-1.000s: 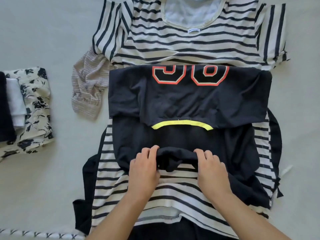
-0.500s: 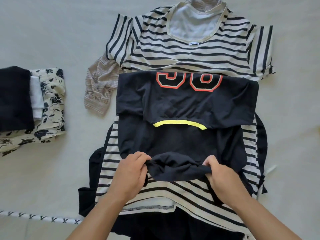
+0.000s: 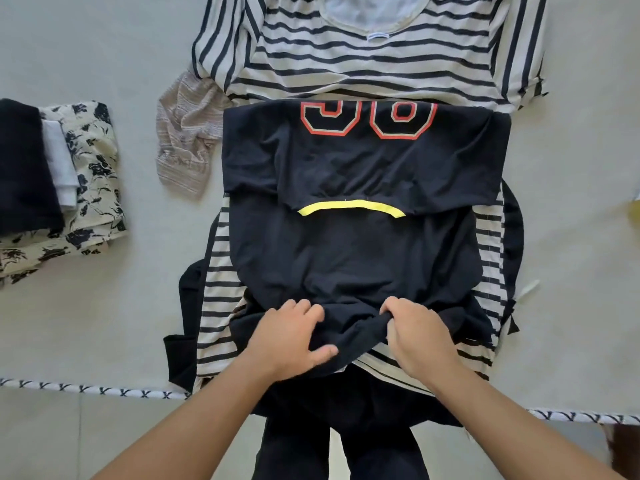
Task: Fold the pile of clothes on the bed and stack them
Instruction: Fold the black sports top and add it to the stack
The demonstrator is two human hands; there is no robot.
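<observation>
A black T-shirt (image 3: 353, 258) with a yellow collar band and orange numerals lies partly folded on top of the pile, its upper part turned down over the body. My left hand (image 3: 294, 337) and my right hand (image 3: 415, 337) both grip its bunched lower hem near the bed's front edge. Under it lies a large cream T-shirt with dark stripes (image 3: 381, 60), spread flat. A beige ribbed garment (image 3: 183, 133) pokes out at the left of the pile. More black cloth (image 3: 180, 334) shows beneath the striped one.
A stack of folded clothes (image 3: 52, 188) sits at the left: a black piece, a white one, a floral one. The pale sheet (image 3: 104, 46) covers the bed; its trimmed front edge (image 3: 86, 389) runs along the bottom. My dark-trousered legs (image 3: 339, 452) stand below.
Both hands have gathered the black shirt's lower hem and pulled it slightly toward me. The camera view has shifted closer and lower over the pile.
</observation>
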